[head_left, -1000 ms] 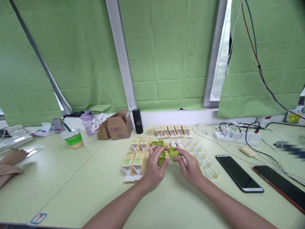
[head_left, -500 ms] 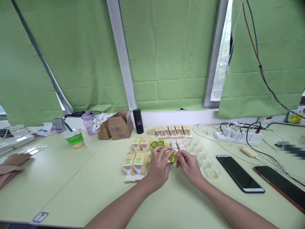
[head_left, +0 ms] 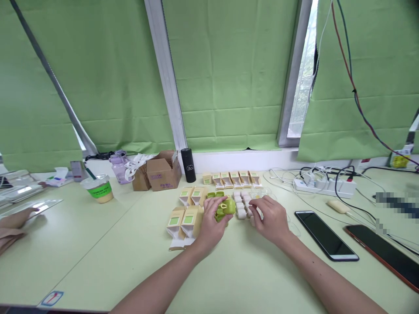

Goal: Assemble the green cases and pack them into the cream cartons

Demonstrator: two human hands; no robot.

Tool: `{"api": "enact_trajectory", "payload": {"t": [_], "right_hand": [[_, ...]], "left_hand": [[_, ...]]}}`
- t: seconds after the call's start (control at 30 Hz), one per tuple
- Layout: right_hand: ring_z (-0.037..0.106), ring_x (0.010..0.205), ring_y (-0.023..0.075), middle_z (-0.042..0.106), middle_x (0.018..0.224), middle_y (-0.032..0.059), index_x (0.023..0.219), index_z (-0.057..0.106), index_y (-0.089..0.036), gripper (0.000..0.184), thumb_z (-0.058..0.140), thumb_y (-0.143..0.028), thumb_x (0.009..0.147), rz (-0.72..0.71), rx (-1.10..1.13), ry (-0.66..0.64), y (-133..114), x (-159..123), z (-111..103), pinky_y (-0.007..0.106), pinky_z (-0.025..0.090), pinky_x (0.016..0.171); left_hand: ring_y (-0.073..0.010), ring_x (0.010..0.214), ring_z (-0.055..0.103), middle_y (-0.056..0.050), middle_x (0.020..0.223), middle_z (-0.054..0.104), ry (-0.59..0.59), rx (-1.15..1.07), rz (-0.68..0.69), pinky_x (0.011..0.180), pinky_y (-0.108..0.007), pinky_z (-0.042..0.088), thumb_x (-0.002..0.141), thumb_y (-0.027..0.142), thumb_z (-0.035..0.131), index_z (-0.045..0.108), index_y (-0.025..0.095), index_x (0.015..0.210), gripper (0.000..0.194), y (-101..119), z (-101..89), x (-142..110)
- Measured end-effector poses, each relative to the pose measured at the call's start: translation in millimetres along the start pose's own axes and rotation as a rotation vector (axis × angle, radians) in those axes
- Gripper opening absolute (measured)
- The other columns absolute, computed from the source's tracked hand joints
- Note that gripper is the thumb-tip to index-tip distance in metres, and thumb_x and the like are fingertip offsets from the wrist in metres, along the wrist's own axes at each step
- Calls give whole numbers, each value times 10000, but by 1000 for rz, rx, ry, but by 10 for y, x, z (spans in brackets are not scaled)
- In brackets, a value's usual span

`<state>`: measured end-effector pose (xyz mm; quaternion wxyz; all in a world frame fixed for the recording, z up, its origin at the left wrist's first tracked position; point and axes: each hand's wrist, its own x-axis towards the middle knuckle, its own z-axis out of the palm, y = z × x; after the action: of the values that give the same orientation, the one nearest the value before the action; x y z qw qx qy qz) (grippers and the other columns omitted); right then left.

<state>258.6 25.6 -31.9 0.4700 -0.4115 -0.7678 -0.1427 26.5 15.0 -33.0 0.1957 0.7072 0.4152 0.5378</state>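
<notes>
My left hand (head_left: 210, 222) is closed around a small green plastic case (head_left: 230, 205) with a pale yellow loop on its side. Other green cases (head_left: 220, 194) stand just behind that hand, partly covered by it. To the right, my right hand (head_left: 270, 217) hovers over rows of small whitish-pink blocks (head_left: 240, 205). Its thumb and index finger curl together near the blocks' right column; whatever is between the tips is too small to make out. Clear plastic cups with yellow dots (head_left: 262, 192) lie behind and beside this hand, mostly hidden.
Open cardboard boxes with green labels (head_left: 188, 220) stand left of my hands, and a row of small boxes (head_left: 234, 179) behind. Phones (head_left: 325, 235) and a power strip (head_left: 324, 186) with cables lie right. A drink cup (head_left: 100, 189) and another person's hand (head_left: 18, 217) are left.
Both hands were together at the green case. My right hand has let go of it and moved right, over the whitish-pink blocks. The case stays in my left hand, now turned loop-side forward.
</notes>
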Motion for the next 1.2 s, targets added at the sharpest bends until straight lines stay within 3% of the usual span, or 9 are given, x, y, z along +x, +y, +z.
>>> {"api": "enact_trajectory", "payload": {"t": [0.13,0.23,0.4,0.63,0.97,1.1,1.2], "right_hand": [[595,948,298,741,900,96,911,720,-203,61,697,-256,894,-13,-217,-308,-35,81,-102,407,391,794],[568,1054,322,725,1040,118,1018,732,-196,232,772,-312,821,9,-311,-508,-86,124,-163,431,357,883],[532,1083,331,682,1108,144,1096,702,-177,360,769,-272,755,-13,-383,-650,-97,125,-184,428,309,890],[526,1066,324,674,1066,141,1014,694,-169,223,708,-220,797,-33,-433,-681,-43,82,-148,421,287,886],[545,1046,329,698,1022,160,968,716,-151,158,689,-163,813,-49,-454,-658,-50,60,-97,429,303,864],[562,1022,337,706,989,162,924,715,-156,155,708,-150,769,-37,-394,-622,-83,92,-130,440,335,864],[573,999,327,704,1002,140,943,690,-175,169,715,-175,775,41,-214,-514,-126,109,-156,439,374,849]], "left_hand": [[-297,1293,559,-93,1339,625,-18,-166,-105,1126,-473,471,912,365,787,689,309,1370,472,-53,-9,25],[-298,1237,595,-103,1314,650,-32,-304,-191,1046,-439,515,868,449,830,704,283,1342,518,-87,-18,37],[-276,1150,641,-118,1322,683,-49,-514,-284,977,-416,542,784,484,901,675,249,1346,650,-100,-41,65],[-267,1162,678,-129,1356,697,-54,-647,-311,994,-394,544,733,456,945,664,228,1333,701,-115,-35,93],[-253,1125,691,-126,1321,709,-24,-671,-302,982,-395,558,757,450,930,664,225,1328,669,-173,-40,91],[-251,1127,683,-116,1285,709,6,-688,-293,993,-404,554,776,418,916,652,219,1328,644,-189,-54,87],[-255,1131,677,-106,1266,704,30,-688,-289,988,-396,554,780,415,908,643,216,1324,637,-193,-57,86]]}}
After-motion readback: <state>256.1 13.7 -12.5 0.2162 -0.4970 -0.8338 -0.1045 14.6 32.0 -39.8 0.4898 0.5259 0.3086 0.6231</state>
